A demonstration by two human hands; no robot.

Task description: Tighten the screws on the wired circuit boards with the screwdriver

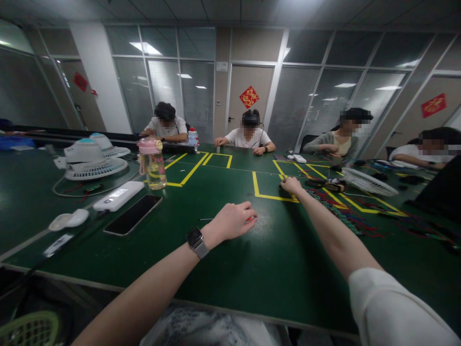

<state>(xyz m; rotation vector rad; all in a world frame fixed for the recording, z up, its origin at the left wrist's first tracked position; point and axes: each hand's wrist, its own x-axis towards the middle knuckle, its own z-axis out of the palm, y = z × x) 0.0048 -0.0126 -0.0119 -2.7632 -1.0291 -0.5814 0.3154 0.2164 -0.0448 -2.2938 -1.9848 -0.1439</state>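
Note:
My left hand, with a watch on its wrist, is closed over a screwdriver just above the green table. The screwdriver's thin shaft sticks out to the left under the hand, and a bit of its red handle shows by the fingertips. Farther off to the right, my right hand is at the yellow tape rectangle. Its fingers are bent together; what they hold, if anything, is hidden. Right of that hand lies a dark tool-like object, and a row of green circuit boards with red wires runs beside the forearm.
To the left are a black phone, a white power bank, a white earbud-like case, a pink-lidded bottle and white fans. Another fan grille lies right. Several people sit across the table.

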